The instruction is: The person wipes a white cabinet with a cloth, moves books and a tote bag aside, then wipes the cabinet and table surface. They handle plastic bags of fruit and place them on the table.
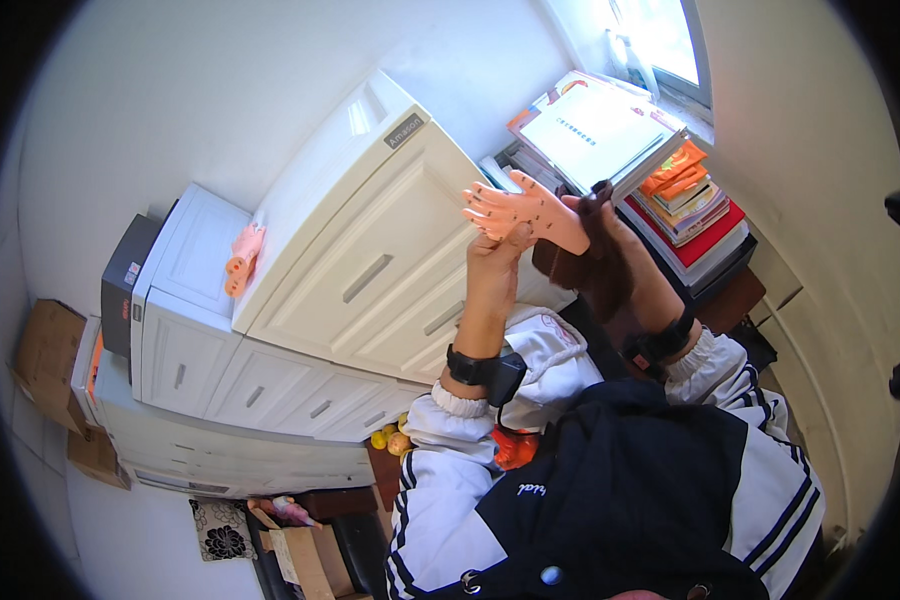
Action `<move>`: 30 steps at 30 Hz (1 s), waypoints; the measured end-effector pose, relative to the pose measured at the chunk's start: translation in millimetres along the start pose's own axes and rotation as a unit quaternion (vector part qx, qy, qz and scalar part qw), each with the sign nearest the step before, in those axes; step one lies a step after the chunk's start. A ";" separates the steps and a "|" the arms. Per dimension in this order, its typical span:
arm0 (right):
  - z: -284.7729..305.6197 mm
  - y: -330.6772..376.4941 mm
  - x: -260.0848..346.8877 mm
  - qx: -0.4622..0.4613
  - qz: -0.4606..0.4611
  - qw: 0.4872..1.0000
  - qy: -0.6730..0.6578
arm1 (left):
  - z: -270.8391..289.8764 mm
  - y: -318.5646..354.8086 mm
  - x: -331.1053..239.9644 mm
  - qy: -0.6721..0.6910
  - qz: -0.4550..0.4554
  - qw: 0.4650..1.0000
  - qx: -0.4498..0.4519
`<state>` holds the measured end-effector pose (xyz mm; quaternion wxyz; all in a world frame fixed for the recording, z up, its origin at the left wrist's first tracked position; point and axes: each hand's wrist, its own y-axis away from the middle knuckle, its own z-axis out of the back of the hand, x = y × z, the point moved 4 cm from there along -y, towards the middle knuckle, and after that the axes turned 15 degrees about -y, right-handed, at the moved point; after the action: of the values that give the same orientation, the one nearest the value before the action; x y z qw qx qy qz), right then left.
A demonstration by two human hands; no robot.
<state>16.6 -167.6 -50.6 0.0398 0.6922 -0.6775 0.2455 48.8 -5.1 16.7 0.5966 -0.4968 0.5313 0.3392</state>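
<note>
I hold an orange model hand [525,212] up in front of me, its spread fingers pointing to my left. My left hand [497,262] grips it from below, fingers and thumb closed on the palm part of the model. My right hand [625,262] is just behind its wrist end, wrapped in a dark brown cloth [588,255] that is pressed against the model; the cloth hides my fingers, so I cannot tell how tightly they are closed, only that they clutch the cloth. Both wrists wear black bands with small devices.

Beyond my left hand stands a cream chest of drawers [370,260], and well off to the left a second orange model hand [241,258] lies on a lower white cabinet [185,300]. Past my right hand a stack of books and papers [670,190] sits below a window [660,35]. Below my left forearm, some yellow fruit [390,438] lies on a low surface.
</note>
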 end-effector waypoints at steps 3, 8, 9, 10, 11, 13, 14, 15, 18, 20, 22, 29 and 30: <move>-7.2 -0.9 -2.2 -0.027 -0.043 0.995 -0.090 | -3.4 1.2 7.5 -0.050 -0.002 0.998 -0.028; -4.6 -7.6 -2.6 -0.110 0.002 0.993 -0.034 | -5.8 4.4 11.6 -0.110 0.003 0.992 -0.056; -4.0 -8.6 -3.8 -0.111 0.022 0.993 -0.021 | -6.4 4.8 11.7 -0.123 0.000 0.991 -0.058; -2.3 -8.6 -5.6 -0.122 0.039 0.992 -0.006 | -7.2 5.8 12.0 -0.140 -0.004 0.988 -0.059; -0.8 -8.8 -7.0 -0.124 0.058 0.991 0.007 | -7.8 7.0 12.6 -0.158 -0.009 0.986 -0.061; 4.9 -8.5 -9.6 -0.147 0.062 0.987 0.029 | -9.6 7.4 14.4 -0.194 -0.019 0.979 -0.056; 6.4 -9.1 -10.2 -0.139 0.066 0.987 0.035 | -10.8 7.4 15.8 -0.212 -0.026 0.976 -0.051; 10.5 -8.6 -10.0 -0.170 0.071 0.981 0.058 | -10.7 7.1 16.6 -0.232 -0.028 0.971 -0.054; 14.2 -12.2 -11.6 -0.174 0.065 0.979 0.079 | -12.8 9.2 16.5 -0.373 -0.046 0.924 -0.077; 14.1 -15.4 -13.7 -0.157 0.069 0.983 0.061 | -20.2 14.0 13.3 -0.389 -0.116 0.910 -0.089; 15.2 -20.5 -14.9 -0.148 0.080 0.983 0.068 | -27.9 11.8 19.1 -0.388 -0.090 0.913 -0.089; 11.3 -11.8 -23.7 -0.154 0.062 0.976 0.141 | -23.3 19.7 25.0 -0.363 -0.149 0.917 -0.070; 7.0 -11.4 -23.6 -0.159 0.062 0.973 0.158 | -20.1 20.0 22.1 -0.388 -0.175 0.901 -0.080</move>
<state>30.5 -147.7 -62.9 0.2407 0.5862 -0.7346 0.2426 28.7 -21.5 -8.3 0.7635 -0.4564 0.1334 0.4369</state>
